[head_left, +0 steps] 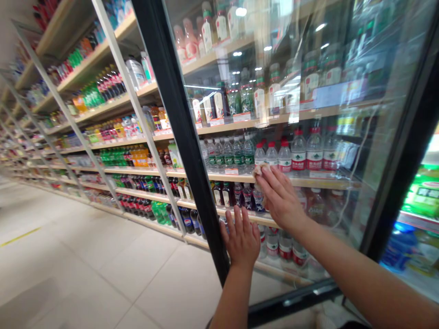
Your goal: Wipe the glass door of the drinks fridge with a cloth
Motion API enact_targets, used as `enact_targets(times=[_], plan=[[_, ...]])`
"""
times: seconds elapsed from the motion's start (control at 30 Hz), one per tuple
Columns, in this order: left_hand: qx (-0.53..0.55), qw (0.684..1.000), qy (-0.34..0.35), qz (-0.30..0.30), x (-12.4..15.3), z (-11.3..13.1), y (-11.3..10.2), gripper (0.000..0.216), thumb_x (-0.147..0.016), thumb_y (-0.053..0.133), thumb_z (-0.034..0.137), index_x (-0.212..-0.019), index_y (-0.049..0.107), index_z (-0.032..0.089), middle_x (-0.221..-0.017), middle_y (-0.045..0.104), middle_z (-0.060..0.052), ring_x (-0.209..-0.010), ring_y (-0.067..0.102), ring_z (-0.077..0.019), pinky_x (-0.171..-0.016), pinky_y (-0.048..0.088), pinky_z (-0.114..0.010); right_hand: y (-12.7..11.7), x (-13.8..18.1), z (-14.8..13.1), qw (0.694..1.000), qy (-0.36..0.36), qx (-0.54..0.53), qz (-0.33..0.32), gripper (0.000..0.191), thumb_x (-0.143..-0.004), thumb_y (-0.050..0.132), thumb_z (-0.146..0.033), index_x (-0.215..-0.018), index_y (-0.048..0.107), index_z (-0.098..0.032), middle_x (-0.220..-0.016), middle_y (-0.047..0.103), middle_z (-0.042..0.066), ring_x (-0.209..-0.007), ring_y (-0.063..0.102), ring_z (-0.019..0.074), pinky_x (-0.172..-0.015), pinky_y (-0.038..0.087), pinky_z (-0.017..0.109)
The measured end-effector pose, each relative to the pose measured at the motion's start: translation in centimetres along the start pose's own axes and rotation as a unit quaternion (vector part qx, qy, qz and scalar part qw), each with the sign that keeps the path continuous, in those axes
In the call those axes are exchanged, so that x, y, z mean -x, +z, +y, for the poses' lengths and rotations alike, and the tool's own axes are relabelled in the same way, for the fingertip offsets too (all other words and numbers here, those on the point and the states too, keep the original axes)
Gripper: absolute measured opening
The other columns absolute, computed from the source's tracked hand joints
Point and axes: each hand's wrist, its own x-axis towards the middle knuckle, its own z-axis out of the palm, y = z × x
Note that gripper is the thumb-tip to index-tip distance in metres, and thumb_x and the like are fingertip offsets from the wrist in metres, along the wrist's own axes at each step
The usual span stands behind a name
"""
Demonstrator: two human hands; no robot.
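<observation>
A glass fridge door (308,114) with a black frame (185,137) stands open in front of me. My left hand (243,237) lies flat on the glass near the frame's lower part, fingers stretched upward. My right hand (279,196) presses a small pale cloth (258,171) against the glass, the fingers lying flat over it. Behind the glass, water bottles with red labels (298,157) and green-labelled bottles (228,155) stand on wooden shelves.
Long rows of drink shelves (113,137) run away to the left, holding soda, juice and water bottles. A pale tiled floor (85,265) spreads to the left with a yellow line (18,236). At the right edge the fridge interior shows green packs (425,194).
</observation>
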Motion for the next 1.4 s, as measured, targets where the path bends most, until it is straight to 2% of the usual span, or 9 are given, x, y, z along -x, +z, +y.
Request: enact_targets(times=[0.07, 0.23, 0.43, 0.67, 0.87, 1.1, 1.23, 1.3, 1.4], plan=[[0.001, 1.0, 0.001, 0.005, 0.0, 0.0, 0.0, 0.072, -0.091, 0.058, 0.026, -0.152, 0.024, 0.009, -0.155, 0.035, -0.017, -0.15, 0.013, -0.031, -0.123, 0.012, -0.05, 0.1, -0.2, -0.4, 1.0, 0.017, -0.009, 0.006, 0.068, -0.094, 0.04, -0.007, -0.157, 0.021, -0.022, -0.157, 0.038, 0.008, -0.152, 0.021, 0.0234, -0.122, 0.029, 0.047], [0.003, 1.0, 0.001, 0.001, 0.0, -0.2, 0.0, 0.073, -0.091, 0.057, 0.025, -0.153, 0.022, 0.009, -0.153, 0.037, -0.017, -0.15, 0.013, -0.0307, -0.123, 0.013, -0.05, 0.0, 1.5, -1.1, 0.995, -0.083, -0.027, -0.052, 0.058, -0.095, 0.039, -0.01, -0.152, 0.033, -0.02, -0.15, 0.05, 0.003, -0.151, 0.022, 0.0191, -0.124, 0.025, 0.04], [-0.01, 1.0, 0.007, 0.0, 0.0, -0.1, 0.1, 0.075, -0.09, 0.06, 0.027, -0.153, 0.024, 0.007, -0.15, 0.042, -0.02, -0.151, 0.011, -0.0307, -0.123, 0.012, -0.051, -0.7, -1.7, -0.1, 1.0, -0.012, -0.001, -0.01, 0.06, -0.094, 0.041, -0.008, -0.152, 0.034, -0.02, -0.155, 0.042, 0.006, -0.152, 0.018, 0.02, -0.124, 0.024, 0.042], [0.002, 1.0, 0.001, -0.004, 0.2, -0.3, 0.3, 0.073, -0.092, 0.057, 0.027, -0.154, 0.022, 0.012, -0.152, 0.039, -0.018, -0.15, 0.014, -0.0293, -0.122, 0.016, -0.051, -0.4, 3.4, -0.2, 0.989, -0.13, -0.021, -0.067, 0.052, -0.093, 0.04, -0.009, -0.144, 0.048, -0.018, -0.149, 0.051, 0.001, -0.152, 0.019, 0.0174, -0.125, 0.02, 0.037], [0.004, 1.0, -0.01, 0.0, 0.2, -0.2, 0.3, 0.073, -0.091, 0.058, 0.027, -0.154, 0.023, 0.013, -0.152, 0.039, -0.018, -0.149, 0.016, -0.0299, -0.122, 0.019, -0.053, -0.9, 0.4, 0.4, 1.0, 0.009, 0.004, -0.025, 0.06, -0.094, 0.039, -0.009, -0.152, 0.034, -0.02, -0.154, 0.043, 0.007, -0.152, 0.02, 0.0206, -0.123, 0.027, 0.045], [-0.01, 1.0, -0.001, -0.01, 0.4, -0.2, 0.3, 0.072, -0.092, 0.057, 0.028, -0.153, 0.024, 0.01, -0.152, 0.039, -0.019, -0.15, 0.014, -0.0303, -0.122, 0.017, -0.053, -0.2, 2.5, -1.0, 0.994, -0.087, -0.025, -0.055, 0.053, -0.094, 0.042, -0.011, -0.146, 0.044, -0.018, -0.149, 0.051, 0.004, -0.151, 0.022, 0.0191, -0.124, 0.025, 0.039], [-0.013, 1.0, -0.003, -0.004, 0.2, -0.2, 0.1, 0.074, -0.091, 0.059, 0.027, -0.153, 0.024, 0.01, -0.151, 0.04, -0.019, -0.15, 0.012, -0.0301, -0.122, 0.016, -0.052, -0.6, -0.1, -0.7, 0.999, -0.02, -0.013, -0.032, 0.056, -0.094, 0.04, -0.009, -0.149, 0.04, -0.02, -0.153, 0.045, 0.004, -0.152, 0.021, 0.0187, -0.124, 0.022, 0.04], [-0.007, 1.0, -0.003, -0.003, 0.2, -0.1, 0.0, 0.074, -0.091, 0.059, 0.028, -0.153, 0.023, 0.011, -0.152, 0.04, -0.018, -0.15, 0.013, -0.0297, -0.122, 0.017, -0.052, -0.4, -0.1, -0.8, 0.999, 0.001, -0.012, -0.03, 0.056, -0.095, 0.04, -0.01, -0.15, 0.039, -0.022, -0.154, 0.044, 0.005, -0.152, 0.02, 0.0192, -0.124, 0.023, 0.041], [0.006, 1.0, -0.003, 0.002, 0.2, -0.1, 0.0, 0.072, -0.092, 0.057, 0.028, -0.154, 0.022, 0.013, -0.152, 0.039, -0.017, -0.15, 0.014, -0.0294, -0.122, 0.018, -0.052, 0.0, 1.7, -1.2, 0.998, -0.045, -0.026, -0.044, 0.053, -0.095, 0.041, -0.012, -0.148, 0.043, -0.021, -0.15, 0.049, 0.004, -0.152, 0.02, 0.019, -0.124, 0.023, 0.041]])
